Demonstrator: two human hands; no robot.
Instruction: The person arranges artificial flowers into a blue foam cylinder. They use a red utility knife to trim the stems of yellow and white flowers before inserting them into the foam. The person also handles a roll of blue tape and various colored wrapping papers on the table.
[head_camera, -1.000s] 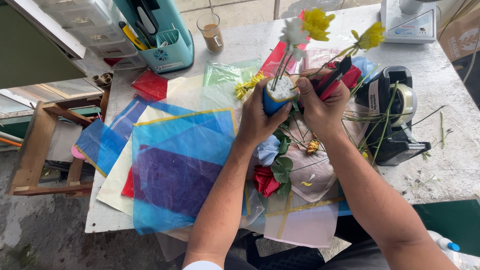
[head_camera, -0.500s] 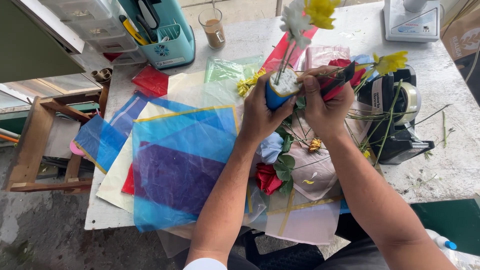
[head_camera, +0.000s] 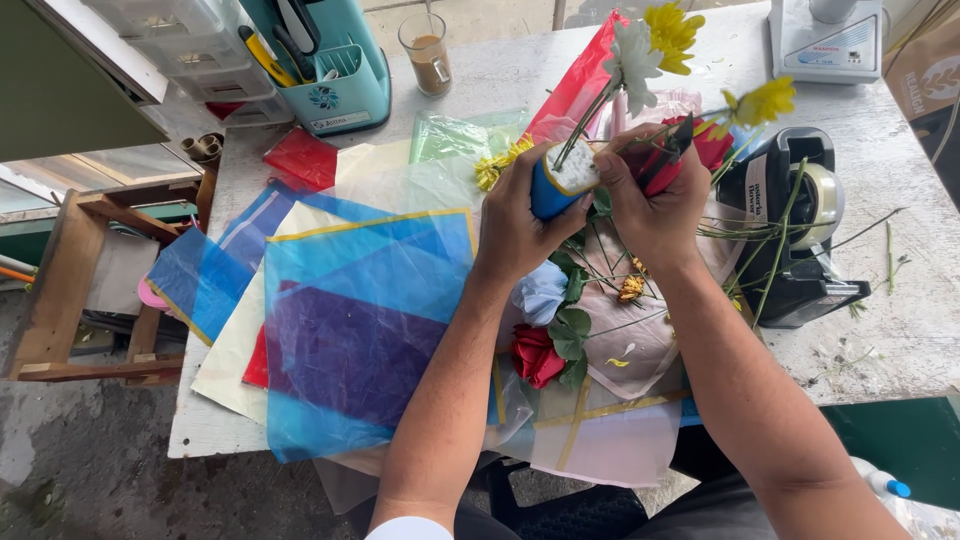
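- The white table (head_camera: 560, 70) fills most of your view; its near edge runs along 7 o'clock and its right part, toward 3 o'clock, shows bare, scuffed surface with only a few cut stems.
- The blue cellophane sheets (head_camera: 360, 310) lie stacked at 9 o'clock of your hands, overhanging the near table edge at 7 o'clock, with cream paper beneath them.
- The pink wrapping sheet (head_camera: 620, 440) lies at 6 o'clock, between your forearms, and also hangs past the near edge.
- The black tape dispenser (head_camera: 800, 230) stands at 3 o'clock, just beside your right hand, so room there is tight.
- The teal tool caddy (head_camera: 335, 70) sits at 11 o'clock, near the far edge, well apart from your hands.
- The glass of brown drink (head_camera: 427, 50) stands at 12 o'clock, beside the caddy.
- Your left hand (head_camera: 520, 225) is wrapped closed around the blue foam holder (head_camera: 558, 178), just above the centre of the view, lifted over the table.
- Your right hand (head_camera: 655, 205) is closed on a dark, red-handled tool (head_camera: 672, 155) that touches the holder's white top; I cannot tell what kind of tool it is.
- The flower stems (head_camera: 650, 45), white and yellow, rise from the holder toward 12 o'clock.
- The red rose (head_camera: 538, 355) lies on the wrapping at 6 o'clock, below your left wrist.
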